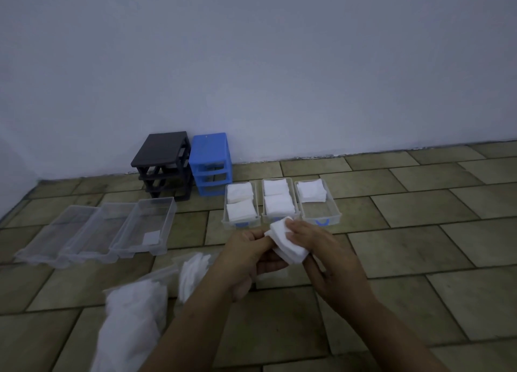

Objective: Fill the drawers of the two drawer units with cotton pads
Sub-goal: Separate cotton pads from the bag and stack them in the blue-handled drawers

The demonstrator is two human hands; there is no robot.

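Note:
Both my hands hold one stack of white cotton pads (288,243) above the floor: my left hand (246,257) grips its left side, my right hand (321,248) pinches its top and right. A black drawer frame (162,162) and a blue drawer frame (211,162) stand drawerless against the wall. Three clear drawers with blue handles lie just beyond my hands: the left drawer (241,204) and the middle drawer (279,201) each hold two piles of pads, the right drawer (319,204) holds one pile at its far end. Three clear drawers (112,229) lie at the left.
A clear plastic bag of cotton pads (134,321) lies on the tiled floor at my lower left, with loose pads (193,271) spilling beside my left forearm. A pale wall (251,64) runs behind the frames.

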